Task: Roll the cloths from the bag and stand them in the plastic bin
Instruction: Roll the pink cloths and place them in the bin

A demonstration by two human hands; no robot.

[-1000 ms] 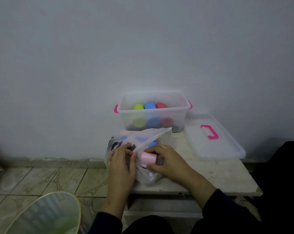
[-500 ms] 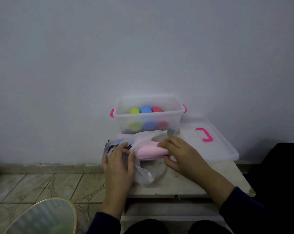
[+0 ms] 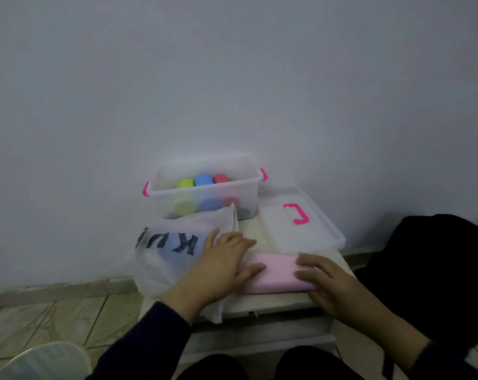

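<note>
A folded pink cloth (image 3: 276, 274) lies flat on the small white table (image 3: 273, 304) near its front edge. My left hand (image 3: 224, 266) rests on the cloth's left end with straight fingers, its palm partly over the white plastic bag (image 3: 166, 253), which has dark letters on it. On the cloth's right end my right hand (image 3: 328, 281) lies flat. The clear plastic bin (image 3: 240, 194) with pink handles stands at the back against the wall. In it stand three rolled cloths: yellow-green (image 3: 185, 184), blue (image 3: 203, 179) and red (image 3: 222, 178).
The bin's clear lid (image 3: 295, 234) with a pink handle lies on the table's right side. Something black (image 3: 438, 270) sits right of the table. Tiled floor (image 3: 54, 316) lies to the left, with a round pale object (image 3: 40, 363) at the bottom left corner.
My right hand pulled the pink cloth out of the bag and laid it on the table to the right. Both hands now lie flat on it; the left hand let go of the bag's mouth.
</note>
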